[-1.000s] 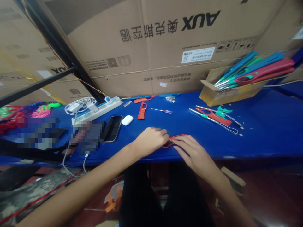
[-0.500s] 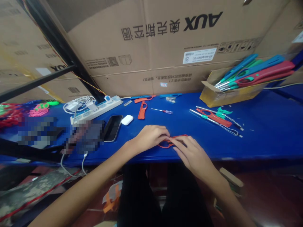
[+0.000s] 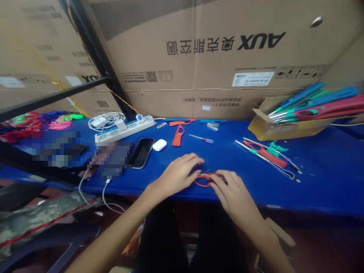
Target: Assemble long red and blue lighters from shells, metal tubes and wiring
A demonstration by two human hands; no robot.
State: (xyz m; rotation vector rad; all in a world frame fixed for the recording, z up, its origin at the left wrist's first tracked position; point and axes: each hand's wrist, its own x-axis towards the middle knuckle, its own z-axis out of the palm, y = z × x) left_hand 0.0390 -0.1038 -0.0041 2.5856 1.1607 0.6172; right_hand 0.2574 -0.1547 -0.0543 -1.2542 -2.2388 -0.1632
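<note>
An orange lighter casing point(image 3: 201, 183) lies near the front edge of the blue table, partly covered by my fingers. Thin pale wires show across it. My right hand point(image 3: 236, 189) closes over its right end, thumb and fingers pressed on it. At its left end is my left hand point(image 3: 179, 172), fingers curved and parted from the thumb; the thumb tip is by the wires. Farther back are another orange casing half point(image 3: 178, 137) and a screwdriver point(image 3: 203, 138). To the right, metal lighter tubes point(image 3: 250, 148) with wires lie beside an orange casing point(image 3: 269, 154) and green plastic pieces point(image 3: 276, 148).
A cardboard box point(image 3: 295, 132) holding several lighters stands at the back right. On the left are a phone point(image 3: 143, 152), a white earphone case point(image 3: 159, 145) and a power strip point(image 3: 127, 129). A large carton point(image 3: 182, 72) walls off the back.
My left fingers have lifted and spread apart from the casing, showing more of its wires. My right hand stays on it. The whole view has shifted.
</note>
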